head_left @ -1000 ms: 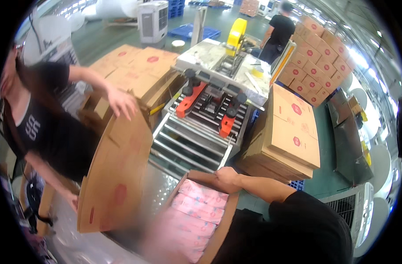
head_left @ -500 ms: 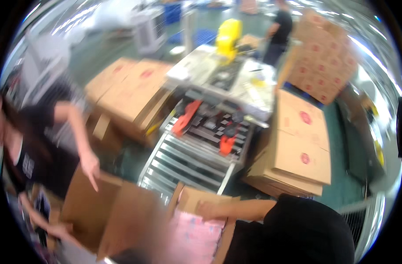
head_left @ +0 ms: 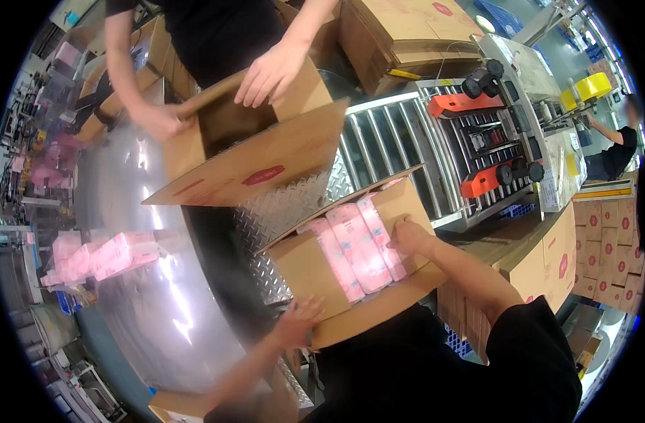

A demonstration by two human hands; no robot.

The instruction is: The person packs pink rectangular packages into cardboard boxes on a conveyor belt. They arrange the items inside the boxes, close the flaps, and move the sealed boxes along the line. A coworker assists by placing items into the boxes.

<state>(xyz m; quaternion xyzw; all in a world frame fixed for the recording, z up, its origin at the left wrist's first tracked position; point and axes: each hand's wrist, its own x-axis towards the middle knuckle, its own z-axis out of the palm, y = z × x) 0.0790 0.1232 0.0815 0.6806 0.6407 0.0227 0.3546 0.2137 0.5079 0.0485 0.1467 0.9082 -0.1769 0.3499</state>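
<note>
An open brown carton (head_left: 308, 271) sits in front of me, packed with a row of pink patterned soft packs (head_left: 356, 245). My left hand (head_left: 299, 322) lies on the carton's left flap near its front corner, fingers spread. On the opposite side, my right hand (head_left: 412, 237) has its fingers curled around the edge of the right flap (head_left: 407, 204), beside the rightmost pack. The long front flap (head_left: 379, 307) leans out toward my body.
Across from me a co-worker's hands (head_left: 274, 72) hold another open carton (head_left: 266, 151). A roller conveyor (head_left: 382, 134) leads to a machine with orange guides (head_left: 467, 106). Pink packs (head_left: 125, 255) lie on the curved metal table (head_left: 153, 310). Flattened cartons (head_left: 541, 257) are stacked at right.
My view has swung left and down, bringing the carton into full sight. My left hand now shows on its flap. The co-worker's pointing hand has moved onto the other carton.
</note>
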